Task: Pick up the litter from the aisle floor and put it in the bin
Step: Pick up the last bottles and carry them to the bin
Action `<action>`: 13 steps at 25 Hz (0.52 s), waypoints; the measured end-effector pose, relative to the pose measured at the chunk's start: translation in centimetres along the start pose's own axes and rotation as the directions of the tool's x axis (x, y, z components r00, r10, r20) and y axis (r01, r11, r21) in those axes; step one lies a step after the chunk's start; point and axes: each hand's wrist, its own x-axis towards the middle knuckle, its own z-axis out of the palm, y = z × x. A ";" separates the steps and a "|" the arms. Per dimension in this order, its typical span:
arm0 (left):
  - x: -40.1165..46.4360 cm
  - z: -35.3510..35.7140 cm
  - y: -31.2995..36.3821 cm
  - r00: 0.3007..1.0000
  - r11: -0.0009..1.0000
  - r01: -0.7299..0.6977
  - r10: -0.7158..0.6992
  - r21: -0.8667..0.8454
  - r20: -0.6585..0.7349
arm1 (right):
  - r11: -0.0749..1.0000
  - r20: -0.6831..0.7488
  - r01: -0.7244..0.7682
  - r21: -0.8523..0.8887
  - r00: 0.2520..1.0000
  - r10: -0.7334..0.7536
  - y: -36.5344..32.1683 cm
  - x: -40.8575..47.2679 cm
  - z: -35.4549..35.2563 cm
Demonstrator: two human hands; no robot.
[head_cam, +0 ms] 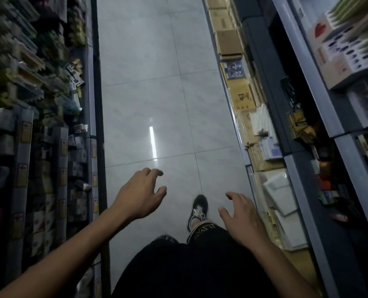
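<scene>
My left hand is held out over the pale tiled aisle floor, fingers loosely curled, holding nothing. My right hand hovers lower right, fingers spread and relaxed, also empty. No litter and no bin show anywhere on the floor in this view. A dark sneaker of mine is stepped forward on the tiles between the two hands.
Stocked shelves line the left side of the narrow aisle. On the right stand shelves with cardboard boxes and stacked white packets at floor level. A ceiling light reflects on the tiles.
</scene>
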 end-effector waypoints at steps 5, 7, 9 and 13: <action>5.1 -3.1 -0.3 0.993 0.993 0.111 -0.112 -0.045 -0.026 | 0.988 0.034 0.141 -0.058 0.990 -0.139 -5.0 11.5 -5.9; 6.7 -4.4 -1.3 0.984 0.982 0.172 -0.175 -0.075 -0.025 | 0.975 0.053 0.209 -0.076 0.977 -0.205 -8.3 15.8 -8.4; 9.0 -6.3 -2.6 0.970 0.963 0.239 -0.243 -0.123 -0.020 | 0.958 0.064 0.273 -0.091 0.961 -0.268 -11.9 20.5 -10.7; 16.2 -10.8 -5.3 0.953 0.937 0.291 -0.303 -0.195 -0.031 | 0.931 0.050 0.335 -0.146 0.942 -0.331 -18.9 30.0 -14.4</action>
